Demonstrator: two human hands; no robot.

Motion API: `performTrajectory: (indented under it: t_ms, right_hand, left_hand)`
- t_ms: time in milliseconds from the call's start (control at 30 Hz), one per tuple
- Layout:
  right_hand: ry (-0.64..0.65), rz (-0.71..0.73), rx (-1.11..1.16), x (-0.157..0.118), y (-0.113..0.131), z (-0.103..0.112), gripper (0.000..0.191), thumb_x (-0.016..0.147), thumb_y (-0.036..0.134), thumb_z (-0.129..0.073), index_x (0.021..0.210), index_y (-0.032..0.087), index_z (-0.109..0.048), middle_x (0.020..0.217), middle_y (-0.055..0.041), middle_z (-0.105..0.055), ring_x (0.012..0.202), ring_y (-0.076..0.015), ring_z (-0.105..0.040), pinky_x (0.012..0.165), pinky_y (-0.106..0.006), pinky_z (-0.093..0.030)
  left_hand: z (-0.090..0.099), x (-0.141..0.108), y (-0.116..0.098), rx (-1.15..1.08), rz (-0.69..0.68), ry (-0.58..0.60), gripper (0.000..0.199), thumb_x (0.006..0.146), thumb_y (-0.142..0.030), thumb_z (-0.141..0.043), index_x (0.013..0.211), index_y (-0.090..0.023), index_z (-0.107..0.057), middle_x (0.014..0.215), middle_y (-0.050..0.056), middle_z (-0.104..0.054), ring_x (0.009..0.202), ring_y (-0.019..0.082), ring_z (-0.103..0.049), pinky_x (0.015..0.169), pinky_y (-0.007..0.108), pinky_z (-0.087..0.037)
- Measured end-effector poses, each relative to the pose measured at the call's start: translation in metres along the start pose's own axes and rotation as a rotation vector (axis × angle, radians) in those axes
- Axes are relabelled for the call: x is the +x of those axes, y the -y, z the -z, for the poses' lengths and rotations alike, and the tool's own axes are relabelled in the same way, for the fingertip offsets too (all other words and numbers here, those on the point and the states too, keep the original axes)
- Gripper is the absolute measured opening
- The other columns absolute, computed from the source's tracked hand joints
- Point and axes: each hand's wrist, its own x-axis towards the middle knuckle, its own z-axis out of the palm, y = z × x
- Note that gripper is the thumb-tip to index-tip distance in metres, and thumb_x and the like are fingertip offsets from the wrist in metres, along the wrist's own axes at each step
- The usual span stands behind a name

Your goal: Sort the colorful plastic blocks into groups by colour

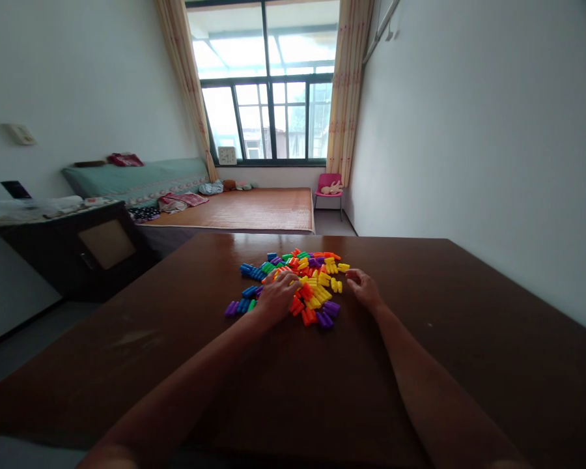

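Note:
On the brown table lies a loose pile of small plastic building pieces in blue, green, purple, orange, red and yellow. My left hand is over the middle left of the pile, fingers bent and slightly apart, touching orange pieces; its palm side is hidden. At the pile's right edge, my right hand has its fingers curled together, with the tips at the end of a yellow piece. Another yellow piece is just left of that hand. Purple pieces lie at the near edge, blue ones at the far left.
Beyond the table is a bed with a woven mat, some cloths and soft toys. A pink chair stands under the window by the right wall. A dark cabinet with things on top is on the left.

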Motion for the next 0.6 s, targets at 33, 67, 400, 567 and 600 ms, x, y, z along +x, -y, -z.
performTrajectory:
  t_ms: [33,67,400,567,600]
  right_hand:
    - [0.001,0.044,-0.092,0.000,-0.002,0.000,0.035,0.079,0.037,-0.056,0.108,0.020,-0.063,0.102,-0.0075,-0.069,0.085,-0.0203,-0.064,0.083,-0.041,-0.052]
    - [0.019,0.086,-0.175,-0.001,-0.003,-0.001,0.036,0.081,0.038,-0.054,0.112,0.021,-0.062,0.104,-0.0071,-0.069,0.083,-0.0199,-0.064,0.085,-0.040,-0.051]
    - [0.059,0.165,-0.429,-0.011,-0.003,-0.013,0.040,0.079,0.040,-0.057,0.116,0.022,-0.057,0.103,-0.0062,-0.067,0.080,-0.0194,-0.060,0.079,-0.035,-0.050]
    - [-0.130,0.103,-0.283,-0.001,-0.023,0.004,0.051,0.073,0.039,-0.061,0.120,0.021,-0.051,0.114,-0.0103,-0.057,0.087,-0.0206,-0.061,0.078,-0.036,-0.053]
    - [-0.147,0.104,-0.285,0.001,-0.026,0.008,0.051,0.072,0.039,-0.062,0.118,0.021,-0.054,0.115,-0.0110,-0.055,0.090,-0.0215,-0.061,0.080,-0.037,-0.053]
  left_hand:
    - [-0.004,0.003,-0.006,-0.031,-0.010,-0.003,0.028,0.091,-0.016,-0.040,0.105,-0.024,-0.063,0.116,0.006,-0.063,0.118,0.027,-0.050,0.109,0.053,-0.027]
    - [-0.009,0.004,-0.013,-0.068,-0.028,-0.005,0.026,0.092,-0.019,-0.042,0.105,-0.025,-0.063,0.116,0.005,-0.063,0.118,0.025,-0.050,0.109,0.051,-0.028]
    - [-0.041,-0.014,-0.073,-0.225,-0.508,-0.019,0.024,0.095,-0.030,-0.044,0.106,-0.026,-0.065,0.111,0.002,-0.067,0.121,0.019,-0.049,0.112,0.039,-0.024]
    - [-0.049,-0.013,-0.045,-0.162,-0.242,-0.018,0.023,0.093,-0.024,-0.047,0.105,-0.024,-0.067,0.105,0.003,-0.069,0.117,0.021,-0.051,0.113,0.046,-0.018]
    - [-0.049,-0.012,-0.039,-0.152,-0.194,-0.021,0.022,0.092,-0.023,-0.048,0.103,-0.024,-0.067,0.106,0.003,-0.069,0.119,0.021,-0.050,0.114,0.047,-0.016]
